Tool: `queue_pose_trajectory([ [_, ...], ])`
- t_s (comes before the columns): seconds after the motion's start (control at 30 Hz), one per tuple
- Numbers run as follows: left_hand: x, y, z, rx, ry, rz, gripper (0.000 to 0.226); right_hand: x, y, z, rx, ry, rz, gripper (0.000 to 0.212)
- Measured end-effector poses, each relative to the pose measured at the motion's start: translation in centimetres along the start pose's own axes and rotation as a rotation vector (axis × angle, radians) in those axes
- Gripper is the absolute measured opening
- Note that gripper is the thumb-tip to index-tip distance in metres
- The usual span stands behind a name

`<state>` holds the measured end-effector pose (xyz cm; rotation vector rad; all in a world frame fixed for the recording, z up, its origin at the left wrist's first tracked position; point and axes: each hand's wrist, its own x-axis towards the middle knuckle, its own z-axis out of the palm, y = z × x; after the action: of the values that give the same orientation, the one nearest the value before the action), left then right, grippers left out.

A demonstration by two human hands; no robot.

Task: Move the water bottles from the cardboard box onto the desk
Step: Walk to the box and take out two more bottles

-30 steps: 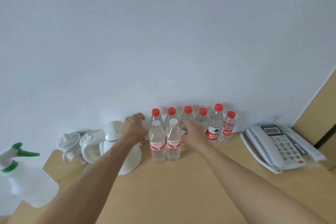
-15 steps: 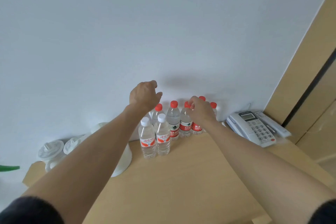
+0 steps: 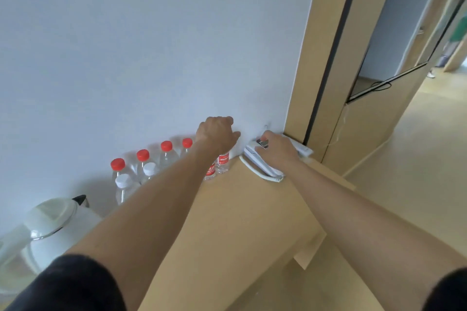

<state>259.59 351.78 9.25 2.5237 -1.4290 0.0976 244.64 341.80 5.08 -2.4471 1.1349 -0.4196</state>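
Bottles (image 3: 166,156) stand upright in a cluster on the desk (image 3: 242,214), close against the wall (image 3: 151,45): red-capped ones in the back row, two white-capped ones just in front, and two more with red labels at the right end, partly hidden behind the left forearm. None lies on its side. No box shows in this view, so I judge that much of the job is done, but how many bottles are left to bring over cannot be told from here.

Left hand (image 3: 217,134) hangs above the right end of the row with fingers curled under; it appears to hold nothing, though its underside faces away and the picture is blurred, so whether the fingertips touch a cap is unclear. Right hand (image 3: 276,150) is over the phone (image 3: 260,166), palm down, fingers loosely bent and gripping nothing that I can make out; whether it rests on the handset or hovers just above is not plain.

Phone sits at the desk's right end, just beside the last bottle, and so limits the room for more on that side. At the left end a white kettle (image 3: 58,225) stands near the white-capped bottles. Bare desk in front of the row looks like the likeliest place for further bottles. Beyond the phone rises a wooden door frame (image 3: 326,58).
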Motion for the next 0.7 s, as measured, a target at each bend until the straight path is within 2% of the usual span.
queue_pose_trajectory([
  [0.17,0.0,7.7,2.1,0.045,-0.056,0.120,0.041,-2.2,6.2,-3.9,0.004,0.020,0.114,0.033],
  [0.3,-0.9,15.6,4.0,-0.009,-0.105,0.194,0.033,-5.0,13.0,-7.5,-0.045,0.008,0.209,0.033],
  [0.57,-3.2,31.9,8.2,-0.042,-0.168,0.398,0.037,-10.9,27.0,-14.5,-0.031,-0.007,0.416,0.050],
  [0.7,-4.1,40.1,10.2,-0.045,-0.215,0.467,0.044,-14.8,33.3,-18.1,-0.030,0.047,0.463,0.045],
])
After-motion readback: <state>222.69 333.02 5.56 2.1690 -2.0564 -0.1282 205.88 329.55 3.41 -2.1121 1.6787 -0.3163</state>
